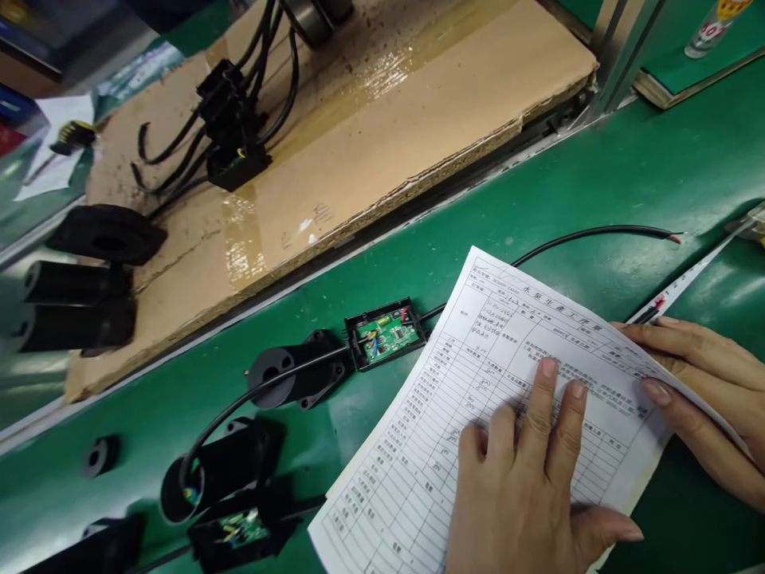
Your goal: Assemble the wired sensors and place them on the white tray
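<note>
A printed form (418, 414) with a table, Chinese text and handwritten entries lies tilted over the bench. My left hand (519, 486) rests on its face, index and middle fingers stretched out near the text, thumb out to the side. At the sheet's right edge, my right hand (711, 391) grips the paper, thumb on top and fingers behind. Just left of the form is an open black case with a green circuit board (391, 335). Its black cable runs partly under the paper, and the bare end of a black cable (598, 231) shows above the sheet.
Black cylindrical housings (221, 462) and another open case with a board (239, 526) sit at lower left. A cardboard-covered shelf (382, 143) carries more black cases with cables (230, 127). A screwdriver (72, 137) lies far left. A white strip (693, 275) lies at right.
</note>
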